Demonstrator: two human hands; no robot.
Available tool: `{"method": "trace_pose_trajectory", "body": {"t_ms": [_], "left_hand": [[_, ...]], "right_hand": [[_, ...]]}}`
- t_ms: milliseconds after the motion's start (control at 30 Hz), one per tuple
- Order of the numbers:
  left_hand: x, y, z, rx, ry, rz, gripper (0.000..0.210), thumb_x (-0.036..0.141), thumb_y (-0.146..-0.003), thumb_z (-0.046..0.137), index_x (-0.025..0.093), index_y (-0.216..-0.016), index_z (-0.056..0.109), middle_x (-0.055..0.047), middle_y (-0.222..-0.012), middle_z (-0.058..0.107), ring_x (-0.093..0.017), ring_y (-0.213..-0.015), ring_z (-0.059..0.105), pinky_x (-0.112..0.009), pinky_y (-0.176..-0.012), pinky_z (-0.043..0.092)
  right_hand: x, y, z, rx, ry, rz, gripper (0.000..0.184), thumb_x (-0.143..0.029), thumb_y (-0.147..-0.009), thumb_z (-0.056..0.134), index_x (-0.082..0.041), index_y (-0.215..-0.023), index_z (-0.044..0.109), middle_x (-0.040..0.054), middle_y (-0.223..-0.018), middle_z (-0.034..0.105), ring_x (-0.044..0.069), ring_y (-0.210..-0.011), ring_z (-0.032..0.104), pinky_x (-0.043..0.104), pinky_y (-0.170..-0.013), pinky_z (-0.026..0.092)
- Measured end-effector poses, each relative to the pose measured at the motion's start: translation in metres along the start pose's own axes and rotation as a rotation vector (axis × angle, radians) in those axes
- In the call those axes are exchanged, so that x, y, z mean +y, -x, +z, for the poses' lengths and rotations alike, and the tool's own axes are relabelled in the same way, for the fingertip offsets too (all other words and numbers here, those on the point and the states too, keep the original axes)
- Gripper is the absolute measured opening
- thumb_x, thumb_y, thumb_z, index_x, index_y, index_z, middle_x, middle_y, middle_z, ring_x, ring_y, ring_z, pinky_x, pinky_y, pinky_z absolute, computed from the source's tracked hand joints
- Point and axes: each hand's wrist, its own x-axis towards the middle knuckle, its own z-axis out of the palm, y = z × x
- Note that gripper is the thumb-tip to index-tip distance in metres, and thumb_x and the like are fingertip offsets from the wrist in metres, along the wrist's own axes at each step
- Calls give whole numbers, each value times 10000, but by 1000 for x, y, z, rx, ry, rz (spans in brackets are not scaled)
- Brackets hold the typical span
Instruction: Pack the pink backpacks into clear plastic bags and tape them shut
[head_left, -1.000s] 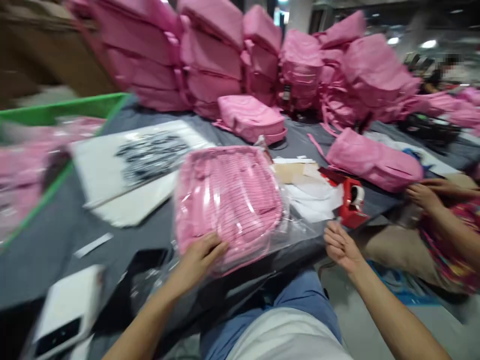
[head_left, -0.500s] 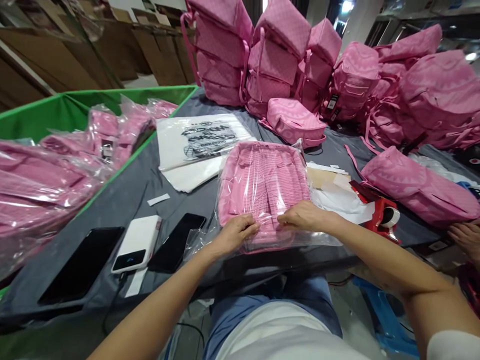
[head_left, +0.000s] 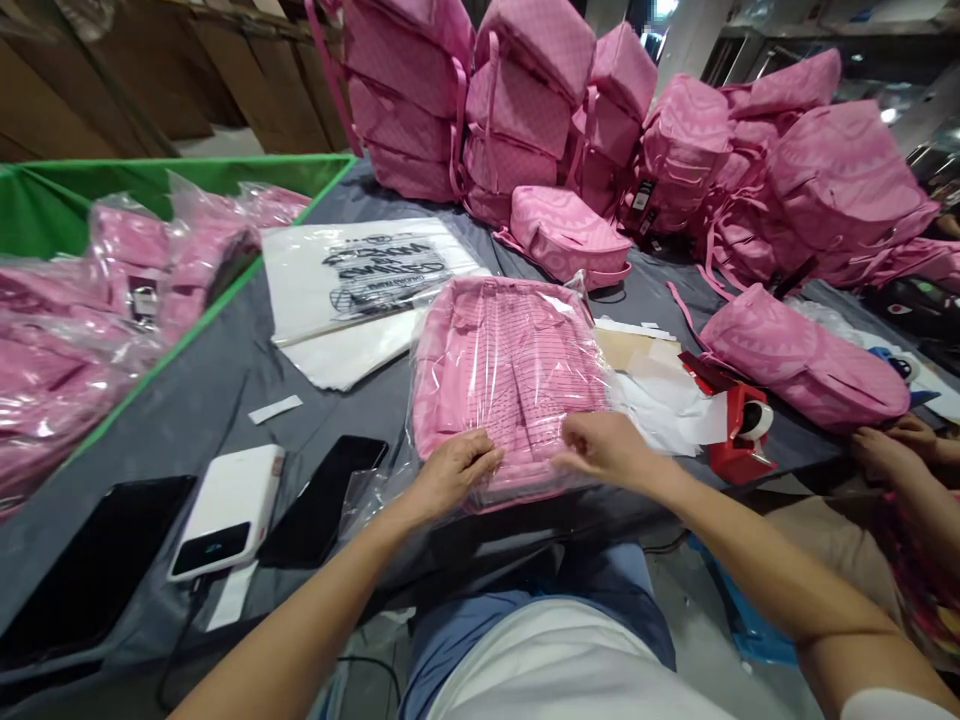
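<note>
A pink backpack (head_left: 499, 385) lies on the table in front of me with its straps upward, inside a clear plastic bag (head_left: 439, 350). My left hand (head_left: 456, 470) is at the lower left of the bag, thumb and fingers pinched on the film. Over the lower right of the backpack is my right hand (head_left: 607, 450), its fingers curled in and slightly blurred. What lies between those fingers is hidden. Loose film spreads out beside my left wrist.
To the left are a power bank (head_left: 229, 510), two black phones, and a green-sided bin (head_left: 225, 170) of bagged pink backpacks. White printed bags (head_left: 300, 280) lie behind. On the right are papers, a red tape dispenser (head_left: 739, 435) and another person's hands (head_left: 892, 450). Pink backpacks (head_left: 525, 110) stand stacked behind.
My right hand has lifted slightly from the bag's lower edge, its fingers curling more. My left hand keeps its place on the film. The view has turned a little to the right.
</note>
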Motion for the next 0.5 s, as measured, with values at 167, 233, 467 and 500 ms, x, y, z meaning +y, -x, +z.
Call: {"method": "trace_pose_trajectory", "body": {"t_ms": [167,233,467,500], "left_hand": [[9,21,-3,117,-281,146,316,420,-1022,476,207,-876,659,-33,-851,650,-202,-858,601,-349,-836,455],[9,39,-9,212,-455,207,245,397,-998,574,224,-1142,672,-52,-976,721,-231,-989,619,-418,-992,420],[-13,61,-32,318,-495,-55,155,373,-949,650,264,-894,745,-32,-906,751,-251,-1001,620,-451,-1030,362],[-16,57,-33,293,-461,-101,161,377,-940,656,264,-876,751,-35,-907,752,-257,-1008,618,-453,-1030,362]], "right_hand": [[-18,-10,19,-184,-1,28,404,-567,-854,775,-203,-836,601,-5,-747,654,143,-653,524,279,-584,154],[-14,-15,16,-221,13,29,433,-593,-824,791,-205,-826,598,-7,-721,640,149,-648,523,282,-586,148],[-7,-14,19,-113,-78,0,461,-579,-804,790,-207,-734,527,-34,-657,559,129,-590,457,276,-584,184],[-5,-10,21,-68,-165,-22,456,-578,-810,776,-208,-731,522,-36,-656,552,127,-589,455,271,-584,211]]}}
